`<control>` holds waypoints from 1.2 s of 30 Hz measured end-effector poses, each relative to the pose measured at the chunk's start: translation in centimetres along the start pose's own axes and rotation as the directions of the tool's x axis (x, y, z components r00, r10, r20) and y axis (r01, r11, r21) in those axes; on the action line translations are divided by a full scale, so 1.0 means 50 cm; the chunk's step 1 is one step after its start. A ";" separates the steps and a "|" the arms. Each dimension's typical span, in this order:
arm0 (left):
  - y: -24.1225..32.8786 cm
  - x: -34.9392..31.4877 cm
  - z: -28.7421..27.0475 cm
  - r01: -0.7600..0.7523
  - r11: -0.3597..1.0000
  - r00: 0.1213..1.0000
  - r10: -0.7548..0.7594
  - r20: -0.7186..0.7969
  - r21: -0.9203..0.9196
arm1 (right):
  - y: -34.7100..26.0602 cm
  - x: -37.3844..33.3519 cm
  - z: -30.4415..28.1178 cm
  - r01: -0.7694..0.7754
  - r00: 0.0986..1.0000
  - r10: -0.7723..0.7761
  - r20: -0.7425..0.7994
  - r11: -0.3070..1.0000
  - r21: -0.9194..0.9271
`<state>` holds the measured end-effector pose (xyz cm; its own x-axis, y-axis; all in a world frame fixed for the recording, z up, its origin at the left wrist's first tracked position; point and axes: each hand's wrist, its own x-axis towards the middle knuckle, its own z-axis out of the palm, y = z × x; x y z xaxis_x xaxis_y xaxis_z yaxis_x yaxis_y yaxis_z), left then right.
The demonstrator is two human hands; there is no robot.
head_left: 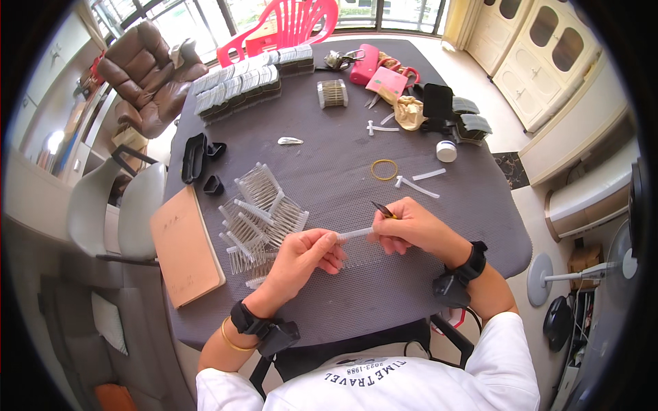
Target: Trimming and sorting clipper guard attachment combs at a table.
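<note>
Between my two hands, low over the table, stretches a wire hair comb with a white-wrapped spine; its thin teeth hang downward and look faint. My left hand pinches the left end of the spine between thumb and fingers. At the other end my right hand is closed, fingers curled round the comb's end. A small dark pointed tool with a bit of yellow also sticks out of the right hand, its tip toward the upper left. Beside my left hand lies a loose pile of similar wire combs.
A tan notebook lies at the left edge, near black trays. Beyond the hands are white strips, a yellow ring and a round white jar. Stacked combs and a pink case stand far back.
</note>
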<state>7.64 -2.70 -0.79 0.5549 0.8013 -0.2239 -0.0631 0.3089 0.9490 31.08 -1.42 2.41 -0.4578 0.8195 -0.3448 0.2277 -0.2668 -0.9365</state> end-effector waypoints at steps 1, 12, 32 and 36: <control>0.004 -0.002 -0.002 0.012 1.000 1.000 -0.013 0.029 0.012 | 0.002 0.003 0.002 0.010 1.000 -0.010 -0.016 1.000 -0.013; 0.020 -0.011 -0.003 0.066 0.998 0.996 -0.065 0.063 -0.014 | 0.014 0.014 0.004 0.026 0.998 -0.025 -0.058 1.000 0.008; 0.000 -0.007 -0.011 0.021 0.996 0.996 -0.014 0.084 -0.083 | 0.006 -0.002 0.018 0.169 0.975 -0.177 -0.134 0.983 -0.072; 0.000 -0.005 -0.008 0.019 0.997 0.997 -0.013 0.082 -0.071 | 0.007 0.002 0.013 0.150 0.978 -0.155 -0.138 0.988 -0.043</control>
<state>7.18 -2.68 -0.85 0.6214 0.7528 -0.2171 -0.1119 0.3596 0.9264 30.56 -1.75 2.00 -0.3642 0.9131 -0.1835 0.1935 -0.1186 -0.9739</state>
